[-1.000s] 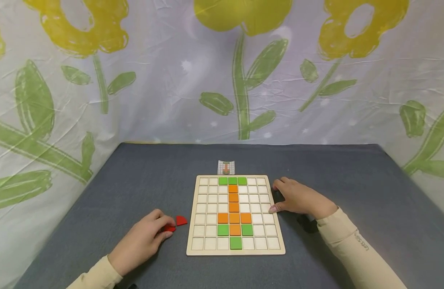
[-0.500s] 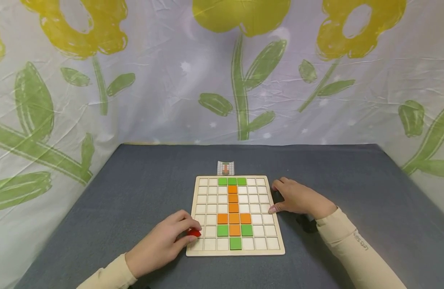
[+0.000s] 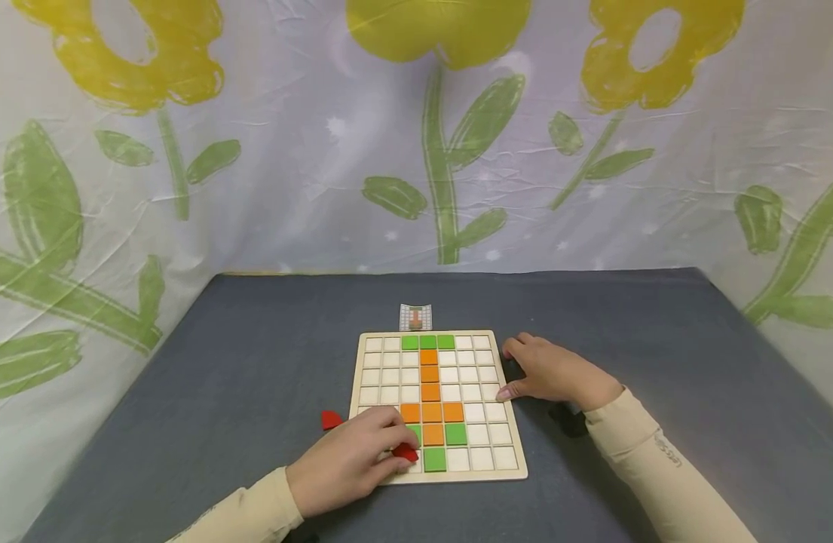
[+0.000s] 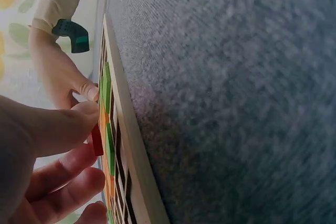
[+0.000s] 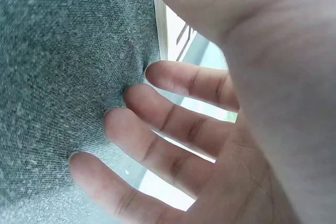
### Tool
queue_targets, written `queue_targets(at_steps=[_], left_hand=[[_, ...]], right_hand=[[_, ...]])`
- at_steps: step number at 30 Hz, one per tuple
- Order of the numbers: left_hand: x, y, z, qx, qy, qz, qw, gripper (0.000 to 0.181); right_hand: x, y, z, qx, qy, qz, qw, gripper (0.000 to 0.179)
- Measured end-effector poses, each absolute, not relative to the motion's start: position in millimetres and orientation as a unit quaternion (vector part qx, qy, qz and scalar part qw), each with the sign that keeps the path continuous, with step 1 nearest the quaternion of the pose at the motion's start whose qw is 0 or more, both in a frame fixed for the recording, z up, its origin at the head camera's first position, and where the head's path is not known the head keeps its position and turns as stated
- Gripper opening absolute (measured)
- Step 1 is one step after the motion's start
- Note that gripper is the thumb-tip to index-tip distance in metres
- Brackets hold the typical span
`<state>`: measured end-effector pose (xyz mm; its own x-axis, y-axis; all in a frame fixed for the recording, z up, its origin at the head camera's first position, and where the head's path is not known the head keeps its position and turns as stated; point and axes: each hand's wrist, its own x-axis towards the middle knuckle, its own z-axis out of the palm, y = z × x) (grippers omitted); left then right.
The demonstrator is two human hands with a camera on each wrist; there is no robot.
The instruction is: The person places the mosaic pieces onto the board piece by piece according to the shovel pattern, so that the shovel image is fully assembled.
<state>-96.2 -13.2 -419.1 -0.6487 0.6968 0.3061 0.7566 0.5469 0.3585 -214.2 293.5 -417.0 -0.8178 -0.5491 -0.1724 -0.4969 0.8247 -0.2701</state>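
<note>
Over the lower left part of the wooden grid board (image 3: 522, 467), my left hand (image 3: 351, 461) pinches a red tile (image 3: 405, 452) between thumb and fingers. In the left wrist view the red tile (image 4: 97, 141) shows edge-on, close over the board's face. Green tiles (image 3: 435, 459) and orange tiles (image 3: 433, 412) fill several squares in the middle columns. My right hand (image 3: 555, 371) rests at the board's right edge, its thumb touching the rim. The right wrist view shows its fingers (image 5: 173, 114) spread loosely, tips on the cloth.
A second red tile (image 3: 331, 419), with one curved side, lies on the dark tablecloth (image 3: 267, 339) left of the board. Behind the board sits a small pattern card (image 3: 415, 317). A flower-printed curtain (image 3: 307, 188) hangs behind the table.
My left hand has picked up one red tile from the cloth and carried it right, over the board's lower left squares. The right hand has stayed at the board's edge.
</note>
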Motion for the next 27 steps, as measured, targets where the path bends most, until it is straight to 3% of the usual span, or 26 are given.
queue_targets(at_steps=[16,27], left_hand=[[-98.9,-8.6,-421.4,-0.439,-0.878,-0.186,0.036,0.016],[-101.3,-12.2,-422.9,-0.443,-0.872,-0.189,0.090,0.016]], right_hand=[[-213.9,292.4,-417.8,-0.271,0.950,-0.103,0.115,0.069],[-214.6,291.8,-420.2,-0.273,0.951,-0.099,0.109,0.068]])
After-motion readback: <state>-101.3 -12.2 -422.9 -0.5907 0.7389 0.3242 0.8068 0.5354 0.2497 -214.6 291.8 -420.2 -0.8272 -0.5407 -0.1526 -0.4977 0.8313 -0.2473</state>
